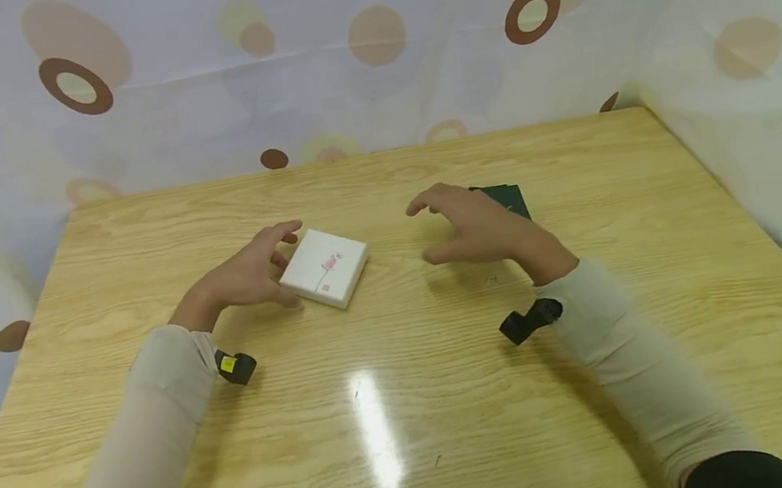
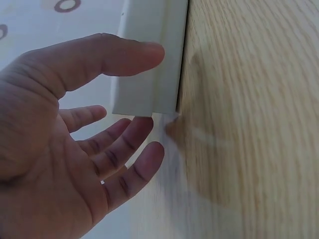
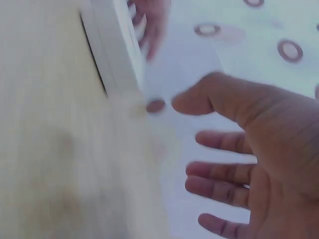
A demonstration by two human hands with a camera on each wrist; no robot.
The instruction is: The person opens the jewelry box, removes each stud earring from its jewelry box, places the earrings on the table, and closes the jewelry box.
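A flat white box (image 1: 322, 267) with a pink flower printed on its lid lies on the wooden table, left of the middle. At its left side is my left hand (image 1: 248, 272), thumb and fingers spread apart around the near corner. In the left wrist view the thumb overlaps the side of the white box (image 2: 144, 84), and the fingertips are right by its end. My right hand (image 1: 475, 225) hovers to the right of the box with relaxed, parted fingers and holds nothing. The right wrist view shows a gap between that hand (image 3: 269, 154) and the white box (image 3: 112, 50).
Partly hidden behind my right hand lies a dark green flat item (image 1: 512, 199). The wooden table (image 1: 423, 458) ends at a patterned cloth (image 1: 339, 100) at the back. A small dark camera is strapped at each wrist.
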